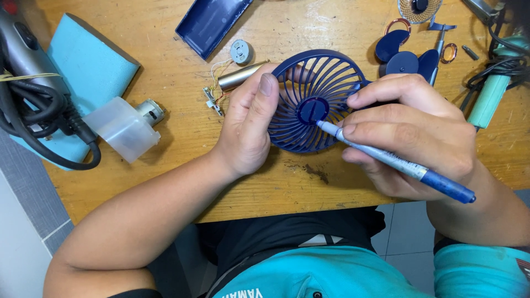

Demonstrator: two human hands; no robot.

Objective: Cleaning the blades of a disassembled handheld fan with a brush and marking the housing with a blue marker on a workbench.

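Worn wood makes up the counter under us, and the navy fan grille sits right between our hands, tilted up off the surface. Our left hand is wrapped around the grille's left rim, thumb pressed over the front edge, so it is closed on the grille. Our right hand is closed in a pencil grip on a blue-handled screwdriver, whose long axis runs from low by our right wrist up and leftward, its tip resting at the round hub in the grille's centre. The hub lies just left of our right fingertips and just right of our left thumb, and we judge the right hand the nearer through the tool. Beyond our left hand lie a metal cylinder, a small round motor with thin wires, and a navy casing half. Beyond our right hand sit the fan blades, and further right a teal soldering iron. Far off to the left rest a teal foam block and a clear plastic cap.
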